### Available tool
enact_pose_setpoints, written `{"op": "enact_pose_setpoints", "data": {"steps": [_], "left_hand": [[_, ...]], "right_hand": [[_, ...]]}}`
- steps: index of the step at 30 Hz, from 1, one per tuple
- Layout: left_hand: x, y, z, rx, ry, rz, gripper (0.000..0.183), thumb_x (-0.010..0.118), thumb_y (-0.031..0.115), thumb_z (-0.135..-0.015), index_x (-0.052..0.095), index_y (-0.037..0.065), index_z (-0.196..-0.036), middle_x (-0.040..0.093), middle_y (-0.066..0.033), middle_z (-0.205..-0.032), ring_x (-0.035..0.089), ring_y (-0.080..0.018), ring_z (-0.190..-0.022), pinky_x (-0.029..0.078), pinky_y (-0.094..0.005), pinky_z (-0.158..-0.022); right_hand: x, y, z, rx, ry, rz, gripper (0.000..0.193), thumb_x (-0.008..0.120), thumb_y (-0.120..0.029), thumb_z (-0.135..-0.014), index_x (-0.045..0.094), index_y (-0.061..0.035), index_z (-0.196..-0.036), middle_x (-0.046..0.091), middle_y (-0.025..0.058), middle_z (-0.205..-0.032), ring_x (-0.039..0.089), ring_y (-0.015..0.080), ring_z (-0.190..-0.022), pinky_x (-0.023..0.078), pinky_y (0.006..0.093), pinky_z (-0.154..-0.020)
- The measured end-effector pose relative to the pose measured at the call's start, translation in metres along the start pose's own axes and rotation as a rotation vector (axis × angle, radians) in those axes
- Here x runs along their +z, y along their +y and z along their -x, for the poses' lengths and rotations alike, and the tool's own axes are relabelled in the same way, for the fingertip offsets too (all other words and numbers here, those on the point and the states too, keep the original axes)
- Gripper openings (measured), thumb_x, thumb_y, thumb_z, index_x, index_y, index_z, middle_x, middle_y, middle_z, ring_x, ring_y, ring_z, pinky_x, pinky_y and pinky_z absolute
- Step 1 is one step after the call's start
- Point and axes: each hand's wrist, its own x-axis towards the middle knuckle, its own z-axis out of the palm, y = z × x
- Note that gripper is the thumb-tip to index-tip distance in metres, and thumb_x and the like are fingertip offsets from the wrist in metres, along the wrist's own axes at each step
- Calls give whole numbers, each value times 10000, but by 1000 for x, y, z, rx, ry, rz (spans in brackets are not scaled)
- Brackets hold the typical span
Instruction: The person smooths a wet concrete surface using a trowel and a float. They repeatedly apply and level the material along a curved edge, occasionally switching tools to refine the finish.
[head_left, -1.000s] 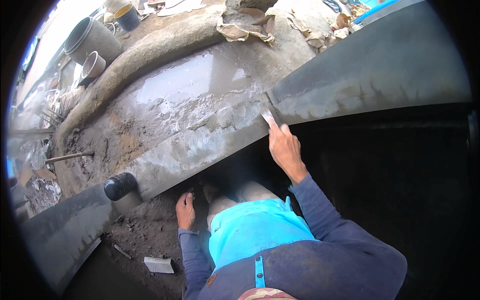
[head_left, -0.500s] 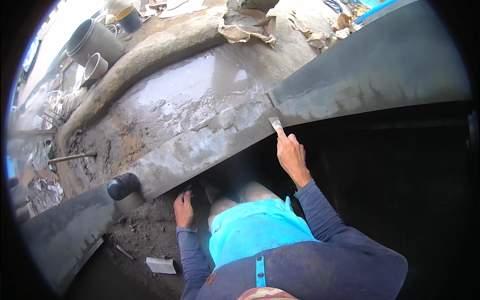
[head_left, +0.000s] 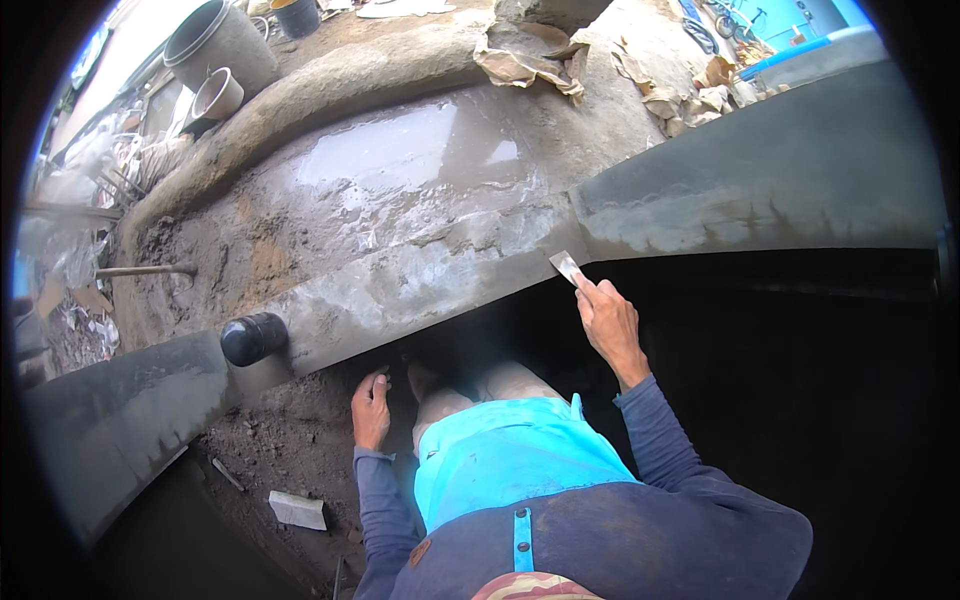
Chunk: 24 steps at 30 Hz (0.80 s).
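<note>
My right hand (head_left: 610,325) is closed around a small putty knife (head_left: 566,266) with a flat pale metal blade. Its blade lies at the front edge of a grey cement ledge (head_left: 400,290), just left of the seam where a smooth dark-grey slab (head_left: 740,190) joins it. Lower down and to the left, my left hand (head_left: 371,415) hangs beside my legs, below the ledge. Its fingers are bent together, and whether they pinch something small cannot be made out.
A black capped pipe (head_left: 253,339) sticks out over the ledge at the left. Behind the ledge lies wet cement (head_left: 380,150), bordered by a raised curb (head_left: 300,95). Buckets (head_left: 218,95) and torn paper (head_left: 530,60) sit farther back. A pale block (head_left: 298,510) rests on the soil below.
My right hand has drawn the putty knife slightly left along the ledge edge, from under the seam to left of it. My left hand stays low. The view has shifted a little.
</note>
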Motion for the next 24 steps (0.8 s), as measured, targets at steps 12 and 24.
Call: {"op": "enact_pose_setpoints", "data": {"steps": [12, 24], "left_hand": [[-15, -16, 21, -22, 71, -10, 407, 596, 331, -1132, 736, 32, -1368, 742, -185, -1245, 744, -258, -1071, 563, -387, -982], [-9, -10, 32, -24, 91, 12, 406, 583, 326, -1133, 736, 33, -1369, 739, -177, -1257, 740, -256, -1079, 560, -381, -984]], "right_hand": [[-9, -12, -56, -90, 23, 197, 334, 592, -166, -1083, 669, -134, -1406, 685, 219, -989, 739, 451, -869, 582, 568, -742], [13, -16, -73, -8, 47, 230, 381, 548, -134, -1053, 637, -57, -1415, 712, 283, -986, 743, 523, -872, 600, 620, -771]]}}
